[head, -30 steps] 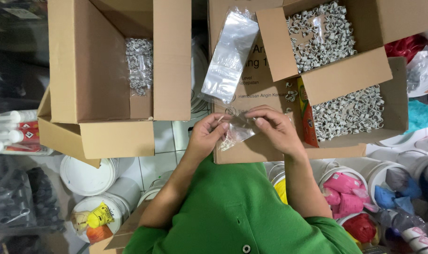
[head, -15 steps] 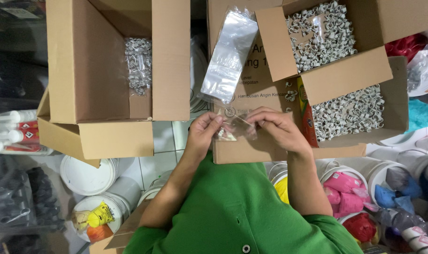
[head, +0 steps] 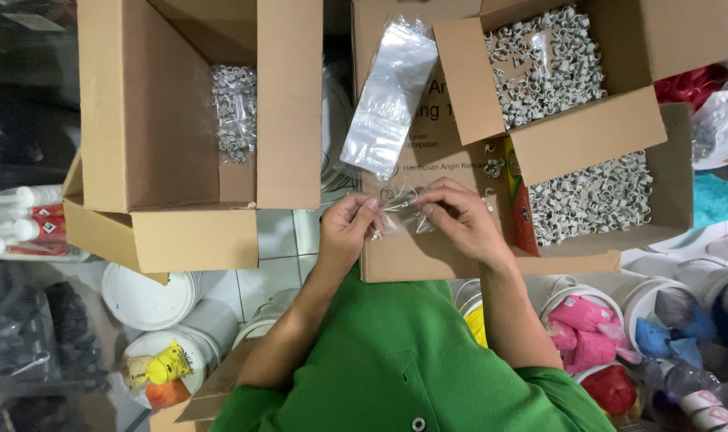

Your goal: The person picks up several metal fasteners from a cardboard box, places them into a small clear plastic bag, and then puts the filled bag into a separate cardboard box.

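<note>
Both hands pinch a small clear plastic bag [head: 396, 210] over the cardboard box flap: left hand [head: 348, 232] and right hand [head: 458, 220] closed on its mouth. Looks like sealing; next needs a firm press along the strip.

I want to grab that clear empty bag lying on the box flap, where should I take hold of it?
Pinch the clear empty bag at its lower end, coming from below. It lies flat and slanted on the cardboard flap, and that end sits nearest both hands, left and right.

Three cardboard boxes [head: 196, 120]; two hands [head: 348, 228]; two clear bags [head: 388, 100].
</note>
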